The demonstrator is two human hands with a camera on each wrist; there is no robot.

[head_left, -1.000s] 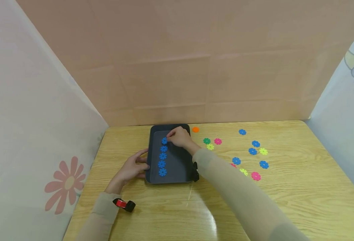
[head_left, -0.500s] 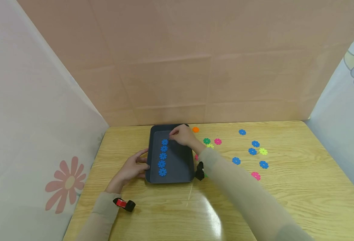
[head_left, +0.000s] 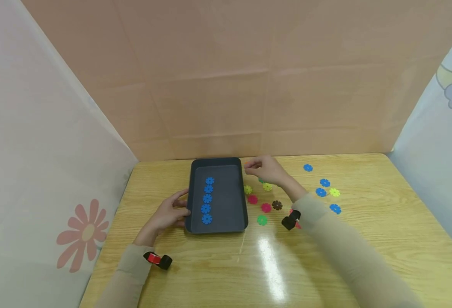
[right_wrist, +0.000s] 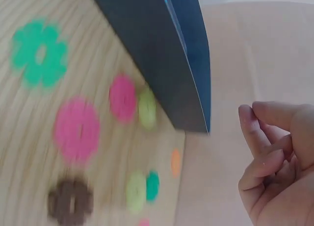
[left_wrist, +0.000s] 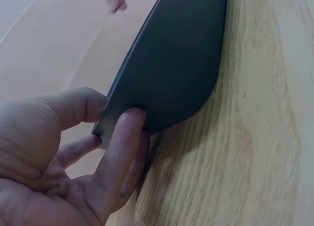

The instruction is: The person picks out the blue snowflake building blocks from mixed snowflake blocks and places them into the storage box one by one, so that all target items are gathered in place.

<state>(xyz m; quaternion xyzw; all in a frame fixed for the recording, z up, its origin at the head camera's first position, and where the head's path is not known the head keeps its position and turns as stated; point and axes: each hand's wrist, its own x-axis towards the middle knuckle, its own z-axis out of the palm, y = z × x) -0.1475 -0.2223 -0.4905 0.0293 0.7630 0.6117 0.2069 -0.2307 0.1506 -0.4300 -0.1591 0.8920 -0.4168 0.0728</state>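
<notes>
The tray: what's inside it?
Five blue discs lie in a row along the left part of the tray. Nothing covers its inside; whatever may be under the tray is hidden.

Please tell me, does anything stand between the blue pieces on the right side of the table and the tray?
Yes. The brown piece, the bright green piece and pink pieces lie flat between the blue pieces and the tray. The right hand and its sleeve also hang over that space.
</notes>
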